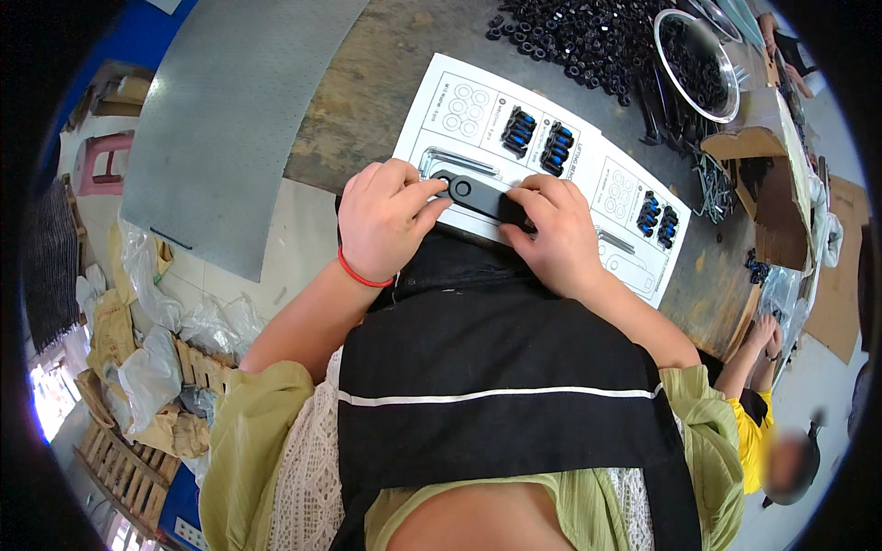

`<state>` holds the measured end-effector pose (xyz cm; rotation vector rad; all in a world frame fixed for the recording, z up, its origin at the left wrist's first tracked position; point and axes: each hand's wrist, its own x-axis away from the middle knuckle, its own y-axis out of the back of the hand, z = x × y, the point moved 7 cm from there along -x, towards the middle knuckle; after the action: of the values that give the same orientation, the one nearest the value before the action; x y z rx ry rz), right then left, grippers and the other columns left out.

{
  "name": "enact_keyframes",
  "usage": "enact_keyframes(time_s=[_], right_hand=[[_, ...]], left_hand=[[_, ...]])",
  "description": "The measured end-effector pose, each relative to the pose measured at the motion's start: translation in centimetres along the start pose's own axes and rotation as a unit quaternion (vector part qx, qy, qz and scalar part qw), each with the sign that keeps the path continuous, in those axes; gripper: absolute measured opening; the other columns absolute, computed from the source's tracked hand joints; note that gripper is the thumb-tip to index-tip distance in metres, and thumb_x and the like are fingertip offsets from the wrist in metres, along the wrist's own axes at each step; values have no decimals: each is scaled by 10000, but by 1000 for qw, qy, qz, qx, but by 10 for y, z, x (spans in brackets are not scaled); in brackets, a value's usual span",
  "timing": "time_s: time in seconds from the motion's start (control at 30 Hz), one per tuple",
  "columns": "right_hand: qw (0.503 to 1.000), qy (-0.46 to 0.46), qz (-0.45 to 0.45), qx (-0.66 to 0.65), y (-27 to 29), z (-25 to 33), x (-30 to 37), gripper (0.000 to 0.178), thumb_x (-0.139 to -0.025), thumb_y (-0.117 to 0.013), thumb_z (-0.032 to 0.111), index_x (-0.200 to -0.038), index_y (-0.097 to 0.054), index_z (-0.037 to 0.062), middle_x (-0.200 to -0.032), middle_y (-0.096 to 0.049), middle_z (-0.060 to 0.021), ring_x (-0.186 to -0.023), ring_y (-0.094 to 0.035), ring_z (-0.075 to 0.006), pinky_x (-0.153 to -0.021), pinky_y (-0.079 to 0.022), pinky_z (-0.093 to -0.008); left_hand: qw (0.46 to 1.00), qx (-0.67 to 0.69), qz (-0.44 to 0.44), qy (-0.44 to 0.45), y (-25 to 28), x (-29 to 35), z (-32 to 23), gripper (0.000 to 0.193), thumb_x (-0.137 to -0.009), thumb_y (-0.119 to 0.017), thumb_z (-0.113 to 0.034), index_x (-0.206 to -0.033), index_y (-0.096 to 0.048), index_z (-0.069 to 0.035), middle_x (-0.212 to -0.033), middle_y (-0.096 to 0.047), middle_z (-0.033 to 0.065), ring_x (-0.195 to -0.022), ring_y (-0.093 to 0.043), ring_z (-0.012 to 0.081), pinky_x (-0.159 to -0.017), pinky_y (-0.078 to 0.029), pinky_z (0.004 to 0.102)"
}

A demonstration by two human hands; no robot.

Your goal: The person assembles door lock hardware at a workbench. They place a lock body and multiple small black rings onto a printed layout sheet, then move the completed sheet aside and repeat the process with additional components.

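Observation:
Between my two hands is a flat black bar-shaped tool (482, 199) with a round hub at its left end. My left hand (386, 219) pinches the hub end with thumb and fingers. At the other end, my right hand (559, 228) grips it the same way. The tool lies over the near edge of a white printed sheet (437, 84). On that sheet, just beyond the tool, are silver hex keys (464, 162). Black bolts with blue bands (519, 131) sit in groups farther up, and more bolts (649, 214) lie to the right, near another hex key (616, 241).
Loose black hardware (574, 41) is heaped at the far side of the wooden table (335, 119), by a metal bowl (663, 60) of black parts. A cardboard box (781, 211) stands right. A grey metal sheet (220, 129) is at left. A co-worker's hands (763, 335) show at right.

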<state>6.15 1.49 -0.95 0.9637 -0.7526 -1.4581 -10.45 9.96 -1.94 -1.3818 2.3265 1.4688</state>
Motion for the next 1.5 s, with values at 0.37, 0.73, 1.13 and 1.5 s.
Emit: enact_keyframes(time_s=[0.37,0.73,1.13,1.5], right_hand=[[1000,9,-15,-21,-4,-6,-5,309,-701,-727,143,-985,-648,48,-979,-598,-106,-906,-568,-305,-809,-469,-407],[944,-193,-176,202,165,-201,-82,199,-798,-684,121,-992,-721,89,-979,-656,-121,-991,-608,-325,-883,-501,-433],[962,-263,-2,80,158,-291,-117,186,-696,-648,57,-861,-732,78,-905,-700,-174,-893,-674,-357,-795,-543,-437],[939,-264,-206,80,175,-289,-106,177,-750,-647,108,-910,-719,96,-955,-693,-189,-918,-664,-358,-838,-526,-446]], left_hand=[[999,1,-28,30,-6,2,4,248,-667,-836,-101,-873,-706,-55,-771,-584,80,-731,-570,276,-667,-426,386],[985,-3,-129,111,24,-10,53,160,-795,-704,-13,-952,-673,-24,-738,-514,61,-670,-475,206,-612,-393,331],[980,-28,-156,122,17,-22,61,33,-858,-644,-30,-874,-647,-1,-714,-495,56,-622,-448,192,-583,-373,326],[979,-5,-170,116,26,-28,69,60,-887,-649,-44,-893,-658,15,-747,-552,82,-653,-482,194,-597,-402,312]])
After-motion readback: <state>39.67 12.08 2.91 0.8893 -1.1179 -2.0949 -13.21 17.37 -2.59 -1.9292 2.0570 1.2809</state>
